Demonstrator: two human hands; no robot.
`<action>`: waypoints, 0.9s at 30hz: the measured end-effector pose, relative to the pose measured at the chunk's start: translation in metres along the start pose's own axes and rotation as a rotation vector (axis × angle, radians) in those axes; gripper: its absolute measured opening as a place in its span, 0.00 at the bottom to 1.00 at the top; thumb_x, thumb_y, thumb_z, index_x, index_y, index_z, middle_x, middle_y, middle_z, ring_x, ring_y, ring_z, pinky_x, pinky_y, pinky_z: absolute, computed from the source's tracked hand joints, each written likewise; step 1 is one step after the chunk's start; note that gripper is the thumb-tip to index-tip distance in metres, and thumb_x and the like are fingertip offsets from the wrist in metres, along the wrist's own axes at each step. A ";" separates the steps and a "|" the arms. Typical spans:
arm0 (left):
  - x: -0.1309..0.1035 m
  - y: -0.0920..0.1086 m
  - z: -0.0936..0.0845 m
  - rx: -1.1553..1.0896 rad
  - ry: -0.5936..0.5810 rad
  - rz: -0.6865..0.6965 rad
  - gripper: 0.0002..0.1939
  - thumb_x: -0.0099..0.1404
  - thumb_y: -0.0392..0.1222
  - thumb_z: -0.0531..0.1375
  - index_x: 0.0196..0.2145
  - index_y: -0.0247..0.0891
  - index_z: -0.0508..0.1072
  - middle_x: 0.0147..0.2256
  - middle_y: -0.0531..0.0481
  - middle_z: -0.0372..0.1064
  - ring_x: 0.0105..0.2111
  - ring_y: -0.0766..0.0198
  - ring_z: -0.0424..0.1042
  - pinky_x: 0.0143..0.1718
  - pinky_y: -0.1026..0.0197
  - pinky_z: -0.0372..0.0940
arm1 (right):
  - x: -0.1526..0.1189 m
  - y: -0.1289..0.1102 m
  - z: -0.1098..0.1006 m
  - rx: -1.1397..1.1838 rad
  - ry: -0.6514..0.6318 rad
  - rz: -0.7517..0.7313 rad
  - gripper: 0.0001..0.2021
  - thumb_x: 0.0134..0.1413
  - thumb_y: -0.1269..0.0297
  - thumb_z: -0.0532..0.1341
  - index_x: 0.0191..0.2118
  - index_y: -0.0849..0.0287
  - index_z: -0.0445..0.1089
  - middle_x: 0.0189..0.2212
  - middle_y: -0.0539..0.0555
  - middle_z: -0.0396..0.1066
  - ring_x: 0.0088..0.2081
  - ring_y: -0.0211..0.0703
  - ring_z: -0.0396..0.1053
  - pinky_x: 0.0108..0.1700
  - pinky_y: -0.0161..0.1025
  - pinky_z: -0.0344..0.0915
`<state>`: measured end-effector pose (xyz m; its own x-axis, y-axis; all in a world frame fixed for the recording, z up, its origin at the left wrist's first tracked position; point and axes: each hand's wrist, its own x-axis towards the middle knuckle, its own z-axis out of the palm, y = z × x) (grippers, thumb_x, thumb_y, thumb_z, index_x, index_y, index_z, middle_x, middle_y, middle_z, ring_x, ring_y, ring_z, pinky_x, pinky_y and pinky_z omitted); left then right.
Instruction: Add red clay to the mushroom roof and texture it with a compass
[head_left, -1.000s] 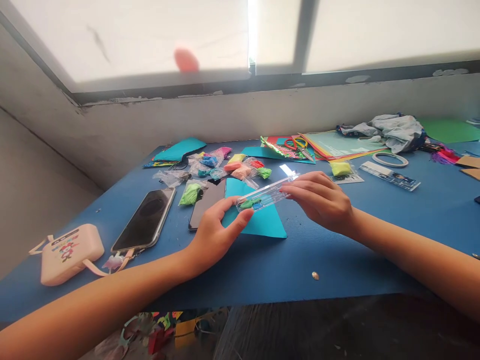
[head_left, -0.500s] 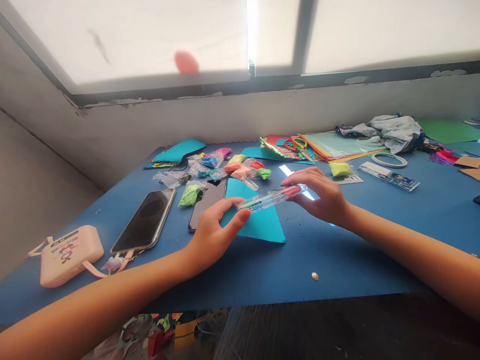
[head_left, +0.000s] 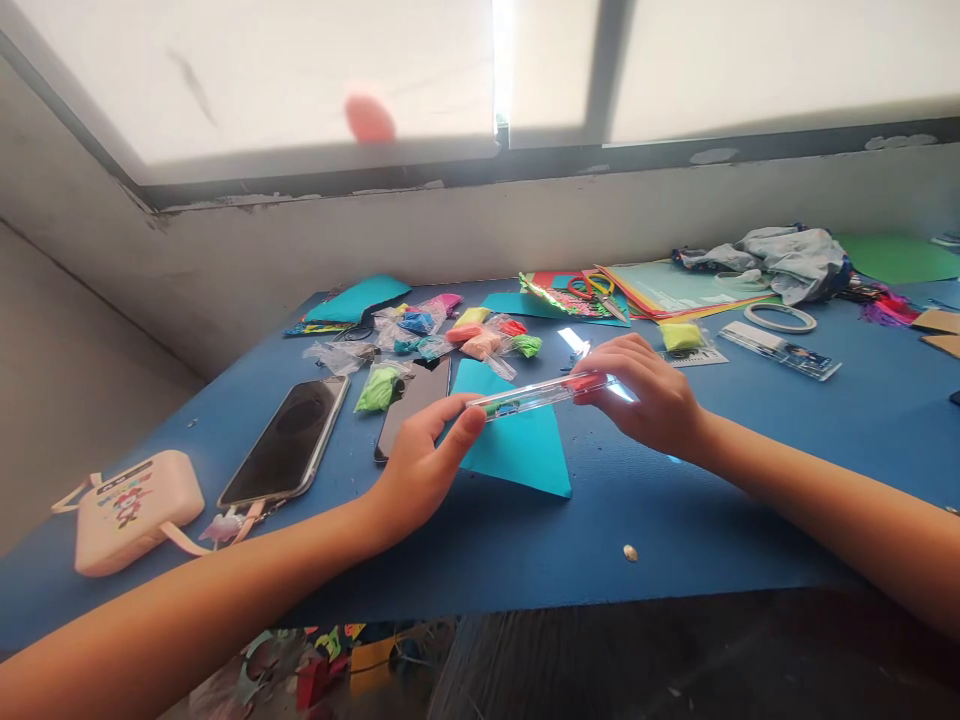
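A clear plastic phone case [head_left: 540,393] is held up edge-on above the table, its see-through wall showing green and red from behind. My left hand [head_left: 424,455] pinches its left end between thumb and fingers. At the other end, my right hand [head_left: 645,390] grips the case with fingers over the top edge. Beneath it lies a bright blue sheet of paper [head_left: 517,450] with one corner pointing toward me. A dark flat phone-like slab [head_left: 412,400] sits partly behind my left hand.
A phone [head_left: 289,440] and a pink pouch [head_left: 139,515] lie at the left. Bagged colored clay [head_left: 480,340] is behind my hands, with scissors [head_left: 592,290] and paper sheets [head_left: 690,290] farther back. A white tape ring [head_left: 780,318] and a flat packet [head_left: 780,350] are at the right.
The case has tipped to a flatter, more edge-on angle, its left end slightly higher. Both hands keep their hold; my left hand has shifted slightly left.
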<state>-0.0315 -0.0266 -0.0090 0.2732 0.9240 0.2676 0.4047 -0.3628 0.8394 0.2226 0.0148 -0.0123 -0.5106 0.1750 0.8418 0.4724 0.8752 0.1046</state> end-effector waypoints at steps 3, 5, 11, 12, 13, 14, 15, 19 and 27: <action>0.000 0.000 0.000 -0.020 0.017 0.007 0.38 0.60 0.74 0.49 0.40 0.35 0.76 0.36 0.46 0.75 0.38 0.54 0.72 0.40 0.58 0.66 | 0.001 -0.001 -0.002 -0.016 -0.007 -0.019 0.07 0.60 0.68 0.61 0.44 0.56 0.64 0.29 0.52 0.74 0.32 0.41 0.70 0.37 0.40 0.67; 0.000 0.000 0.001 -0.025 0.021 0.008 0.37 0.60 0.73 0.49 0.40 0.36 0.76 0.36 0.47 0.75 0.38 0.54 0.72 0.40 0.57 0.66 | 0.002 -0.002 -0.003 -0.025 -0.012 -0.029 0.07 0.59 0.69 0.61 0.43 0.57 0.64 0.29 0.53 0.74 0.32 0.41 0.70 0.37 0.40 0.67; 0.001 0.003 0.000 0.017 0.037 -0.040 0.36 0.60 0.72 0.50 0.41 0.36 0.75 0.37 0.45 0.75 0.38 0.53 0.72 0.39 0.57 0.66 | 0.003 -0.003 -0.005 -0.051 -0.018 -0.052 0.08 0.60 0.67 0.61 0.44 0.57 0.64 0.30 0.53 0.75 0.33 0.42 0.71 0.38 0.41 0.68; 0.001 0.003 0.000 0.017 0.042 -0.041 0.37 0.59 0.73 0.49 0.40 0.35 0.75 0.36 0.45 0.75 0.37 0.54 0.71 0.37 0.57 0.66 | 0.003 -0.002 -0.005 -0.054 -0.019 -0.052 0.08 0.60 0.67 0.61 0.45 0.56 0.64 0.31 0.53 0.75 0.33 0.42 0.71 0.38 0.40 0.68; 0.001 0.003 0.000 0.007 0.044 -0.041 0.39 0.58 0.75 0.48 0.40 0.35 0.75 0.34 0.45 0.74 0.34 0.55 0.70 0.34 0.58 0.65 | 0.003 -0.002 -0.005 -0.056 -0.018 -0.055 0.08 0.60 0.66 0.61 0.45 0.56 0.64 0.31 0.52 0.75 0.34 0.41 0.71 0.38 0.40 0.68; 0.000 0.003 0.000 -0.012 0.037 -0.045 0.41 0.57 0.77 0.47 0.40 0.35 0.75 0.31 0.46 0.73 0.30 0.57 0.69 0.30 0.59 0.64 | 0.002 -0.001 -0.005 -0.057 -0.016 -0.062 0.09 0.60 0.66 0.60 0.46 0.56 0.64 0.31 0.52 0.75 0.34 0.41 0.71 0.38 0.40 0.68; 0.000 0.003 0.000 -0.037 0.026 -0.056 0.44 0.56 0.79 0.45 0.40 0.35 0.74 0.28 0.47 0.71 0.27 0.59 0.66 0.27 0.60 0.62 | 0.002 0.000 -0.005 -0.059 -0.014 -0.073 0.09 0.60 0.66 0.60 0.46 0.56 0.64 0.31 0.52 0.75 0.34 0.42 0.71 0.38 0.40 0.68; -0.003 0.002 0.001 -0.112 -0.017 -0.108 0.49 0.53 0.82 0.39 0.40 0.34 0.73 0.20 0.53 0.62 0.20 0.64 0.57 0.20 0.63 0.55 | 0.000 0.005 -0.004 -0.100 -0.009 -0.123 0.09 0.61 0.66 0.60 0.47 0.56 0.63 0.33 0.53 0.76 0.35 0.42 0.71 0.38 0.40 0.67; -0.002 0.005 0.004 -0.144 -0.002 -0.203 0.40 0.63 0.73 0.39 0.39 0.35 0.74 0.20 0.54 0.59 0.20 0.65 0.58 0.21 0.64 0.57 | -0.001 0.008 -0.003 -0.210 0.109 -0.062 0.08 0.60 0.66 0.61 0.44 0.57 0.64 0.31 0.53 0.76 0.32 0.42 0.72 0.37 0.40 0.65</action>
<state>-0.0267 -0.0308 -0.0067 0.2002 0.9760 0.0855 0.3233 -0.1482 0.9346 0.2293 0.0198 -0.0107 -0.4685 0.0640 0.8811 0.5871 0.7679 0.2564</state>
